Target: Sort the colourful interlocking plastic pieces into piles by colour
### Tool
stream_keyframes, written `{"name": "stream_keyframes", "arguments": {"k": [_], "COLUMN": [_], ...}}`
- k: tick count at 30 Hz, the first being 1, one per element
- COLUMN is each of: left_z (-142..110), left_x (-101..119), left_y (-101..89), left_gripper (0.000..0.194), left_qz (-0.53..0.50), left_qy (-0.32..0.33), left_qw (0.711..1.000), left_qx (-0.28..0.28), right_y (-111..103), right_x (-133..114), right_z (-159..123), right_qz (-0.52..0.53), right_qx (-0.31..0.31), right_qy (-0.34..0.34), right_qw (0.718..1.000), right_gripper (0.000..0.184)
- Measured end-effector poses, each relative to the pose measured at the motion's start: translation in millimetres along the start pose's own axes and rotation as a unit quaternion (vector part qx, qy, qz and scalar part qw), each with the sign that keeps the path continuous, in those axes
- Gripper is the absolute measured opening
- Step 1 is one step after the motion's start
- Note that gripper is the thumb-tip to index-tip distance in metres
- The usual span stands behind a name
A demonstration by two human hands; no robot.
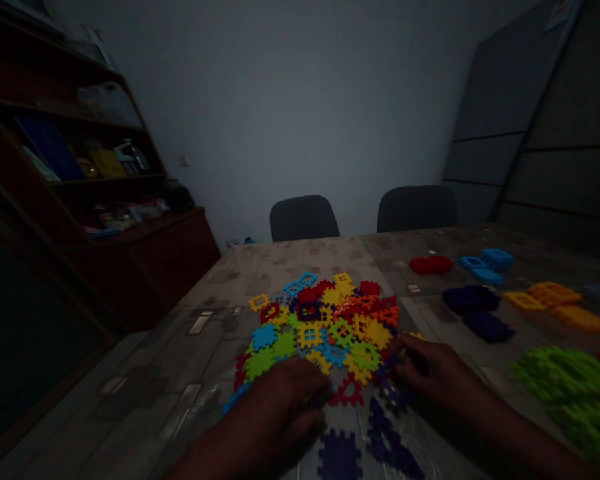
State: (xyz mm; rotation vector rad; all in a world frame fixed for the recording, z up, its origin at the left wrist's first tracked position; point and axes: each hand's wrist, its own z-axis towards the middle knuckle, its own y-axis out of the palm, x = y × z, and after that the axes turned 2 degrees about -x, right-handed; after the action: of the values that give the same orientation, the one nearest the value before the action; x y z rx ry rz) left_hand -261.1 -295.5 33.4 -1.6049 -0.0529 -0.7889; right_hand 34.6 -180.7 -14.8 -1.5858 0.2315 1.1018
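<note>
A heap of interlocking plastic tiles [310,335] in several colours, some with window cut-outs, lies in front of me. My left hand [293,400] is at the heap's near left edge, fingers curled down; something dark is at its fingertips, too dim to make out. On the near right side, my right hand [427,367] has its thumb and fingers curled around the edge of a purple tile [391,365]. Between my hands lie a red triangular tile [349,392], a square purple tile [340,455] and a purple triangular tile [393,443].
Sorted by colour on the right are red tiles [431,265], light blue tiles [487,263], dark purple tiles [473,300], orange tiles [555,295] and green tiles [570,380]. Two dark chairs [305,217] stand behind the table [215,293]. A wooden shelf unit [145,250] is at left.
</note>
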Motion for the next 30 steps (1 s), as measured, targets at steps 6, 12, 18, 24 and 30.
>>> {"name": "stream_keyframes", "arguments": {"k": [6,12,18,24,30], "left_z": [0.8,6.2,8.5,6.3,6.0], "left_x": [4.1,-4.6,6.2,6.7,-4.8], "left_y": [21.6,52.7,43.5,43.1,48.2], "left_gripper": [0.06,0.045,0.015,0.016,0.042], "left_qz": [0.026,0.126,0.213,0.232,0.113], "left_qy": [0.024,0.037,0.04,0.027,0.036], "left_qw": [0.992,0.986,0.969,0.96,0.988], "left_qx": [-0.125,-0.1,-0.122,-0.153,-0.101], "right_y": [-4.5,-3.7,-5.3,-9.2,-14.7], "right_x": [3.9,0.6,-17.7,-18.7,-13.5], "right_z": [-11.0,-14.8,-25.5,-36.6,-44.3], "right_qz": [-0.023,-0.102,-0.189,-0.216,-0.214], "right_qx": [-0.018,-0.041,-0.122,-0.189,-0.148], "right_qy": [0.03,0.052,0.104,0.123,0.094], "right_qw": [0.999,0.993,0.969,0.95,0.961], "right_gripper": [0.02,0.014,0.009,0.019,0.023]}}
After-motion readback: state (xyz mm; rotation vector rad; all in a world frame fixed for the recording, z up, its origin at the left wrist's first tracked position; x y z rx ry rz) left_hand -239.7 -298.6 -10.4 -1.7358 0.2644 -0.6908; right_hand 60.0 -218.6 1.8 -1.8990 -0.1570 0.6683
